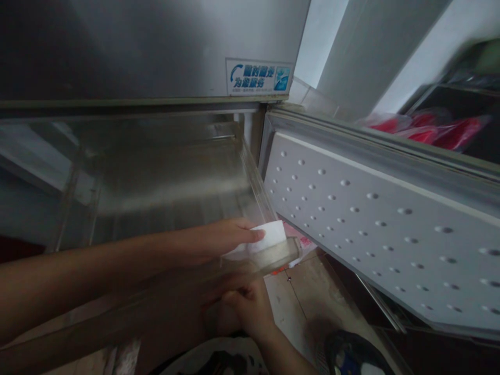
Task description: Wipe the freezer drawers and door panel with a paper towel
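A clear plastic freezer drawer is pulled out in front of me. My left hand reaches across it from the left and pinches a white cloth or pad, its thumb on top. The white piece presses against the drawer's front right corner, over the rim. Below that rim, my right hand is closed around the drawer's front, with the thumb bent. Its fingertips are partly hidden and blurred by the plastic. The drawer's inside shows only a dull, streaky bottom.
The freezer door, with a dimpled white inner panel, stands open at the right. Above is a grey upper door with a blue-and-white sticker. Red plastic-wrapped items lie behind the door. A shoe rests on the tiled floor.
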Tool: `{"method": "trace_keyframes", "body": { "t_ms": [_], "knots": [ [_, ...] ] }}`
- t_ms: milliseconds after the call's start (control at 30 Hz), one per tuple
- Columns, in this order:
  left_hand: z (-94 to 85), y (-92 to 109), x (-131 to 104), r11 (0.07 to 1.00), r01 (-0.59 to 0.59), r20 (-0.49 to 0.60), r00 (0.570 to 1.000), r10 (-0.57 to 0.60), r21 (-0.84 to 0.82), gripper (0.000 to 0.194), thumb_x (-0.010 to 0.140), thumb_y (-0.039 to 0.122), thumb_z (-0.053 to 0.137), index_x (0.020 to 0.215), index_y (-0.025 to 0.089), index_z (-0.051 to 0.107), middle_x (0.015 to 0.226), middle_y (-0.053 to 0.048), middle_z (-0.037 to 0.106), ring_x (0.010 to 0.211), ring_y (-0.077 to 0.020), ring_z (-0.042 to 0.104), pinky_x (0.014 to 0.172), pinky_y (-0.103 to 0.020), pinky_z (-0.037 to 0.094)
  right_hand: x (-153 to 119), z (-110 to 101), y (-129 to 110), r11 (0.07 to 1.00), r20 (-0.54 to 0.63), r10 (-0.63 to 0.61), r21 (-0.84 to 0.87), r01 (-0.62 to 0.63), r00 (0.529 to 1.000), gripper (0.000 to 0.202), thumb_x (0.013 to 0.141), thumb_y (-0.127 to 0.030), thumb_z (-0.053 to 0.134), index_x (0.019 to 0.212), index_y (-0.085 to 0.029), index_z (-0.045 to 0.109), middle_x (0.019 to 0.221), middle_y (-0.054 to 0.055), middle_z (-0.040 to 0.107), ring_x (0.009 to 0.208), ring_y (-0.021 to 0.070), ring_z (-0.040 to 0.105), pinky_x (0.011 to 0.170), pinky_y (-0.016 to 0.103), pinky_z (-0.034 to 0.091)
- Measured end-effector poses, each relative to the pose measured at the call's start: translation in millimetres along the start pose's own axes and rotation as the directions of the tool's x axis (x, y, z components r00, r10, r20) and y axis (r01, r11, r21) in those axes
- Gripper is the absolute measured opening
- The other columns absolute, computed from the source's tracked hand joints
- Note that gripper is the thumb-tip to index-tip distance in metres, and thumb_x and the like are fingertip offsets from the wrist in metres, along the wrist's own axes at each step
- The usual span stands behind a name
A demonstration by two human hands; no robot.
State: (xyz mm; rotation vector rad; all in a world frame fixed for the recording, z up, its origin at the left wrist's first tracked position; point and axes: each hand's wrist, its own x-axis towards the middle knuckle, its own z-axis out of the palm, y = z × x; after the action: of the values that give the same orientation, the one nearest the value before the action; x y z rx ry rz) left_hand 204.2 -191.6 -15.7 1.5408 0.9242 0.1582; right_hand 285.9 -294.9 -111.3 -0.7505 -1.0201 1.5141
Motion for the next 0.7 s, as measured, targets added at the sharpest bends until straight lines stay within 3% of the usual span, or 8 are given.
{"method": "trace_keyframes", "body": {
  "t_ms": [100, 267, 400, 567, 700],
  "knots": [
    [-2.9, -2.9, -1.2, 0.992, 0.094, 0.025, 0.995, -0.093, -0.086, 0.033, 0.077, 0.046, 0.061, 0.076, 0.013, 0.068, 0.073, -0.004, 0.063, 0.060, -0.0151, 0.052, 0.055, -0.025, 0.038, 0.2, -1.4, -1.0, 1.000, 0.012, 0.006, -0.023, -0.006, 1.000, 0.023, 0.078, -0.033, 0.061, 0.064, -0.025, 0.077, 0.060, 0.000, 0.072, 0.061, 0.0171, 0.069, 0.065, 0.025, 0.056],
    [-2.7, -6.2, -8.1, 0.975, 0.128, -0.013, 0.991, -0.133, -0.181, 0.031, 0.077, 0.045, 0.064, 0.079, 0.014, 0.068, 0.072, -0.003, 0.063, 0.060, -0.0136, 0.050, 0.055, -0.024, 0.036, 0.0, -3.8, -4.1, 0.997, 0.011, 0.004, -0.072, -0.003, 1.000, 0.020, 0.075, -0.030, 0.061, 0.066, -0.025, 0.078, 0.068, 0.000, 0.075, 0.071, 0.0189, 0.072, 0.072, 0.027, 0.057],
    [-6.4, -9.0, -13.3, 0.965, 0.099, -0.035, 0.993, -0.110, -0.244, 0.033, 0.076, 0.046, 0.066, 0.079, 0.014, 0.070, 0.074, -0.004, 0.066, 0.061, -0.0147, 0.054, 0.057, -0.025, 0.040, 0.2, -3.8, -10.2, 0.993, 0.035, 0.037, -0.118, -0.033, 0.999, 0.025, 0.078, -0.028, 0.056, 0.065, -0.025, 0.078, 0.067, 0.000, 0.074, 0.072, 0.0193, 0.072, 0.073, 0.028, 0.057],
    [-26.9, -10.1, -13.2, 0.962, 0.047, -0.088, 0.993, -0.073, -0.267, 0.038, 0.076, 0.051, 0.067, 0.081, 0.014, 0.070, 0.079, -0.007, 0.071, 0.069, -0.0188, 0.061, 0.064, -0.028, 0.046, 0.8, -2.2, -6.7, 1.000, 0.048, 0.025, -0.016, -0.024, 0.999, 0.020, 0.071, -0.025, 0.059, 0.063, -0.023, 0.077, 0.062, 0.000, 0.073, 0.064, 0.0181, 0.070, 0.068, 0.026, 0.056],
    [-38.7, -10.2, -5.0, 0.988, -0.061, -0.206, 0.978, 0.031, -0.142, 0.043, 0.083, 0.054, 0.057, 0.091, 0.013, 0.068, 0.079, -0.007, 0.069, 0.068, -0.0182, 0.059, 0.064, -0.028, 0.045, -1.0, -0.6, 1.2, 0.998, 0.027, 0.042, 0.046, -0.043, 0.999, 0.018, 0.071, -0.023, 0.059, 0.062, -0.022, 0.076, 0.060, 0.000, 0.072, 0.061, 0.0168, 0.069, 0.066, 0.024, 0.056]
  ]
}}
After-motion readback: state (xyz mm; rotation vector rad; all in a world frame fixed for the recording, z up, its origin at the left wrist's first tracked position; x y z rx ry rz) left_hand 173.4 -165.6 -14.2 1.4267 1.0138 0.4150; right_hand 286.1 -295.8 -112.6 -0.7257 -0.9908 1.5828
